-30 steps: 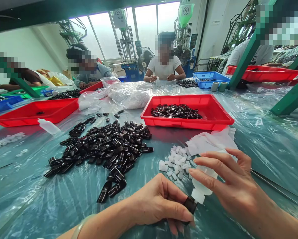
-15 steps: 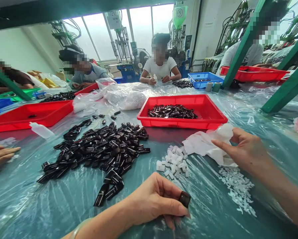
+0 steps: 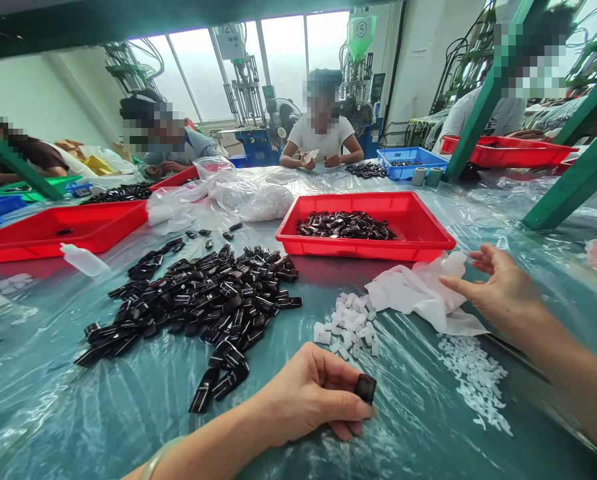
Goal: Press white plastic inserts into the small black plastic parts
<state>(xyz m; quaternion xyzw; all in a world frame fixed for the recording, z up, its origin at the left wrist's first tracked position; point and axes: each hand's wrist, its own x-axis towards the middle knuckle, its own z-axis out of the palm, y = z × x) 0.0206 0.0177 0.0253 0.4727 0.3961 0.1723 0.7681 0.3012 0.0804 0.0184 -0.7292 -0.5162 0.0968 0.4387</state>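
My left hand [image 3: 306, 397] is low in the middle of the view and pinches a small black plastic part [image 3: 365, 388] between thumb and fingers. My right hand [image 3: 501, 288] hovers with its fingers apart over the right end of a white cloth [image 3: 411, 293]. Its fingertips are close to a small white squeeze bottle [image 3: 451, 262] lying on that cloth. A big pile of black parts [image 3: 203, 300] lies left of centre. A small heap of white pieces [image 3: 348, 325] sits between my hands, and more white pieces [image 3: 473, 377] are scattered under my right forearm.
A red tray [image 3: 368, 251] holding black parts stands behind the cloth. Another red tray [image 3: 53, 233] and a squeeze bottle [image 3: 83, 260] are at the left, with clear plastic bags [image 3: 251, 193] behind. Other people work across the table. Green frame posts [image 3: 573, 180] rise at the right.
My right hand took the squeeze bottle off the black part, carried it up and right to the white cloth and let go. My left hand kept the part and turned slightly.
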